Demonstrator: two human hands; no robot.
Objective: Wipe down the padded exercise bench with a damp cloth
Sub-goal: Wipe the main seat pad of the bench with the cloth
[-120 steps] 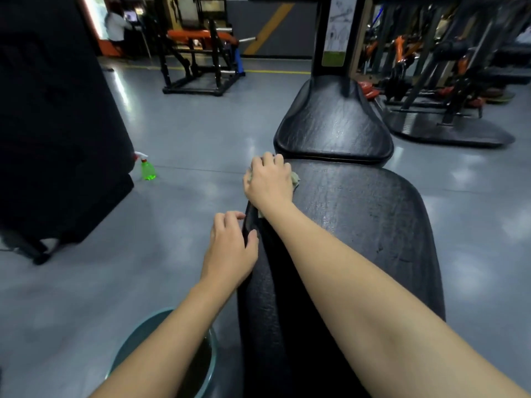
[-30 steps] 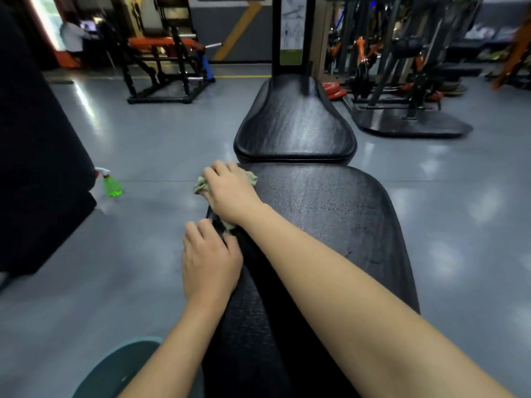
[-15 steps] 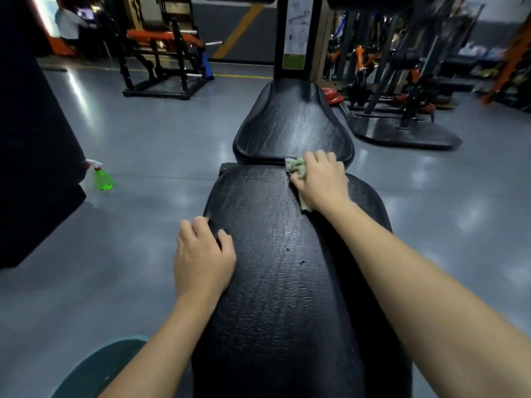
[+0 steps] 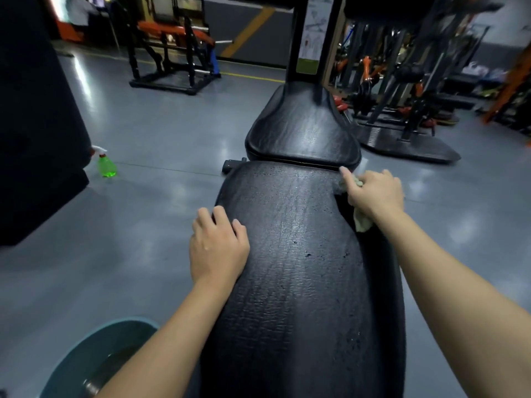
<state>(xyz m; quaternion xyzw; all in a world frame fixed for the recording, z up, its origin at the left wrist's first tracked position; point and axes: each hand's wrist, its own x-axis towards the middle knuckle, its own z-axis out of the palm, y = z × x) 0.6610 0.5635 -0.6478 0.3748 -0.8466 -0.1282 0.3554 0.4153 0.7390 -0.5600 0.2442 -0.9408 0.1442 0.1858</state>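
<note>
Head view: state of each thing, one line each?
Bench: top wet and shiny, with droplets.
Cloth: bunched under the right hand, at the bench's right edge.
Right hand: grips the cloth.
Left hand: rests on the bench's left edge, holds nothing.
Bottle: upright on the floor, green liquid inside.
Basin: on the floor, partly in view, seems to hold liquid.

Glossy, wrinkled black bench padding [image 4: 301,254]; soft pale cloth [image 4: 362,221].

One wide head-worn view, close above the bench [image 4: 301,268], looking forward and down along it toward twelve o'clock.
</note>
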